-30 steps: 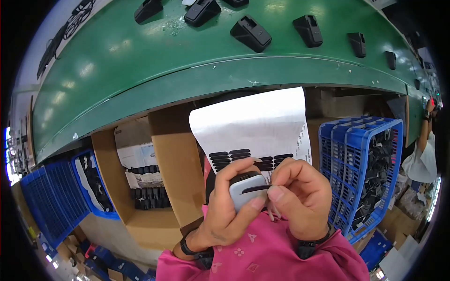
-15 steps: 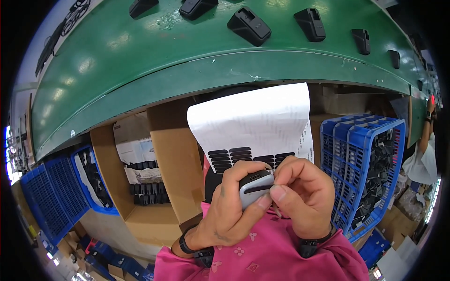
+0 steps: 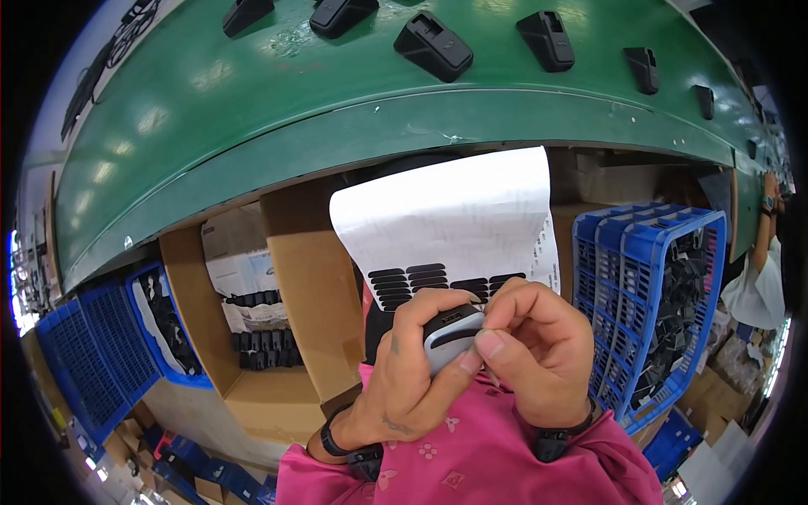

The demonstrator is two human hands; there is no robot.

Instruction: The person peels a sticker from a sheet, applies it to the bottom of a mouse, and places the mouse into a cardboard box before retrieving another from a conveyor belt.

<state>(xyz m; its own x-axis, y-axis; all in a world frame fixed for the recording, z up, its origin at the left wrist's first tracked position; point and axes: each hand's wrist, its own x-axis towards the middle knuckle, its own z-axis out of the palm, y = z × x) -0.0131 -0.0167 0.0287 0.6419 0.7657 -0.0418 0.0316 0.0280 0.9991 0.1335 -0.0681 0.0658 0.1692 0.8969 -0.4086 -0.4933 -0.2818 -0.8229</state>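
Note:
Wrapped around a small grey and black device (image 3: 446,348), my left hand (image 3: 412,362) holds it up over my lap, its grey face toward me. A black curved sticker (image 3: 455,337) lies across that face. The thumb and forefinger of my right hand (image 3: 543,349) pinch the sticker's right end against the device. Just beyond my hands spreads a white sheet of stickers (image 3: 442,202), its far part curled over and several rows of black oval labels showing near my fingers.
Several black cradle-like housings (image 3: 433,47) stand on the green table (image 3: 252,109) ahead. A blue crate (image 3: 606,295) of black parts stands at right. At left are an open cardboard box (image 3: 311,295) with black parts and more blue crates (image 3: 93,353). A co-worker's arm (image 3: 764,227) shows far right.
The sticker now lies flatter on the device's face, where before its right end stood out past the edge. Both hands have shifted slightly left in the picture.

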